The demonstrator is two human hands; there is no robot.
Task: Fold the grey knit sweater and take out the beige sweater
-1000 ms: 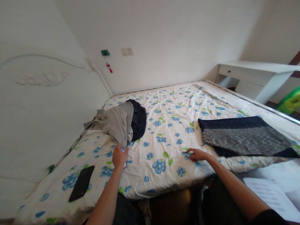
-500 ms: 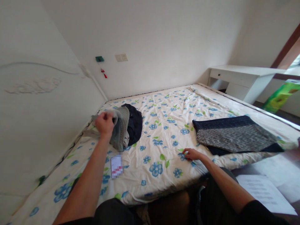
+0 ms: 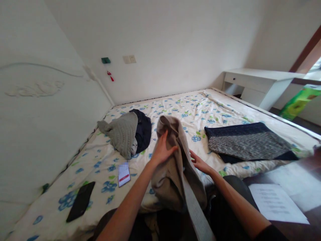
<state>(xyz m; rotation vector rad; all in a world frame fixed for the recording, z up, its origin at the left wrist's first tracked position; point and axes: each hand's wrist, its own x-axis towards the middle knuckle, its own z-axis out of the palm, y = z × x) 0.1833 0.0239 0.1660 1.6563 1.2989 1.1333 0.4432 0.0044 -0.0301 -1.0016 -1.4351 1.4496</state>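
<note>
Head view: left hand (image 3: 162,150) holds a beige sweater (image 3: 175,167) lifted at the bed's (image 3: 175,110) near edge; right hand's (image 3: 198,162) grip is wide beside it; judged next, spreading it flat.

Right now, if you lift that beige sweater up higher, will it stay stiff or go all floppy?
Probably floppy: the beige sweater already sags and folds below the left hand. It looks light, since one hand lifts it. Its knit likely grips, not slips.
</note>
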